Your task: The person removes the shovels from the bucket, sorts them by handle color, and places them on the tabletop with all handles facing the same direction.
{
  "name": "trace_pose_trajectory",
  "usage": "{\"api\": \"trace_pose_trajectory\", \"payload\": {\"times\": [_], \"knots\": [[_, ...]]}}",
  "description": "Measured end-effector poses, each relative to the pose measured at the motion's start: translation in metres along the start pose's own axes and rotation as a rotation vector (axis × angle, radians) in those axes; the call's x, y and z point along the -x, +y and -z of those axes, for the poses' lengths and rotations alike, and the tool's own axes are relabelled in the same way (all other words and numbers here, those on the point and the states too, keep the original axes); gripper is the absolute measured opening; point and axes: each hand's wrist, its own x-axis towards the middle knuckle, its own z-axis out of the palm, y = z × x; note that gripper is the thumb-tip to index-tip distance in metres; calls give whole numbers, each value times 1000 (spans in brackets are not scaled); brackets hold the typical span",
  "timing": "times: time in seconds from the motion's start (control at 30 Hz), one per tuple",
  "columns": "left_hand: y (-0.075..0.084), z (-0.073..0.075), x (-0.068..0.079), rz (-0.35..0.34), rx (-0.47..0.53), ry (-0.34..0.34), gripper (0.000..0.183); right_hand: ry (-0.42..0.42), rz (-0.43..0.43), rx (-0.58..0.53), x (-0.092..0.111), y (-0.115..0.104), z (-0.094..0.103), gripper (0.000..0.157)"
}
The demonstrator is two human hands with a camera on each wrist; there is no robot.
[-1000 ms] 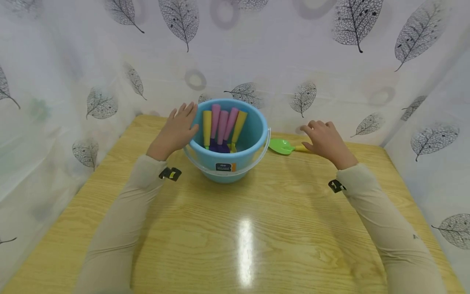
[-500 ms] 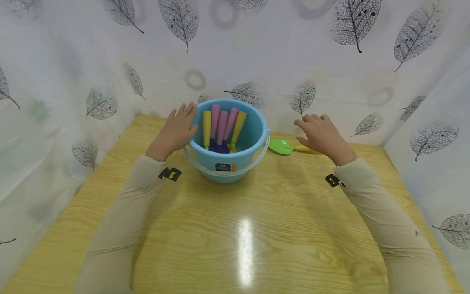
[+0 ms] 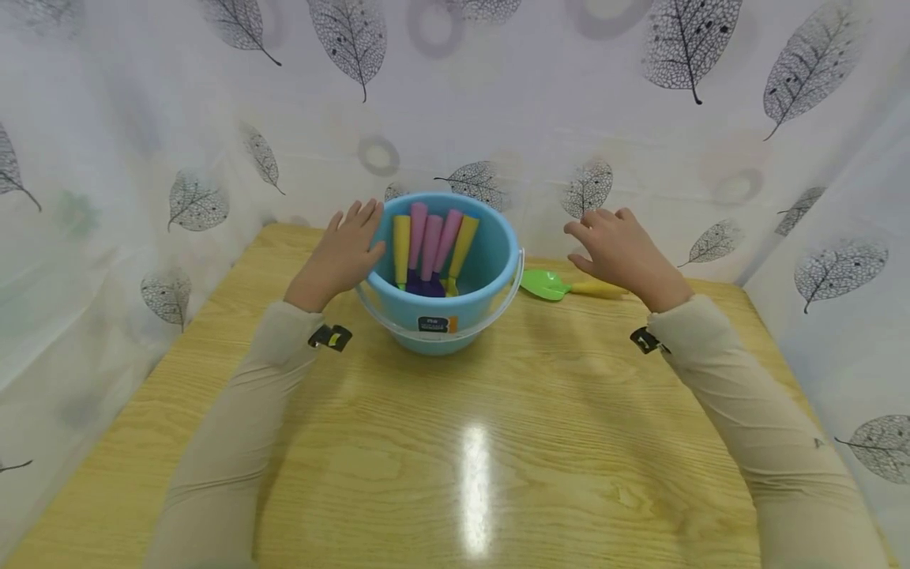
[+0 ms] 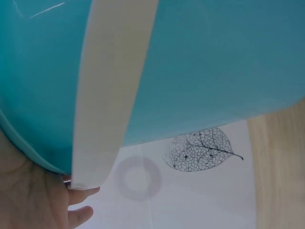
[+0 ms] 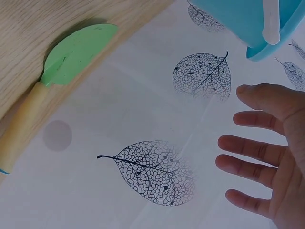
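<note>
A light blue bucket with a white handle stands upright toward the back of the table. Inside it lean several tools with pink handles and yellow handles; a dark purple part shows at their lower ends. My left hand rests flat against the bucket's left rim, fingers extended. To the right of the bucket lies a toy shovel with a green blade and a yellow grip. Above and beyond that shovel hovers my right hand, fingers spread and holding nothing, as the right wrist view shows.
The wood-grain table reaches back to a white curtain printed with dark leaves, which also hangs along both sides. A small wrist camera sits on the left cuff, and another camera on the right one.
My right hand has risen and shifted slightly left, uncovering more of the shovel's yellow grip. The left hand and the bucket stay in place.
</note>
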Motion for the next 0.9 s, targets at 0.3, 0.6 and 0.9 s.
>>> {"api": "trace_pose_trajectory", "payload": {"times": [0.3,0.6,0.9], "knots": [[0,-1,-1,-3,-6,-8,63,68,64,14,-11,-5,11,34],[2,1,0,-8,-10,0,63,92,128,51,-27,-13,22,34],[3,3,1,5,-15,-15,64,55,173,37,-47,-29,26,30]]}}
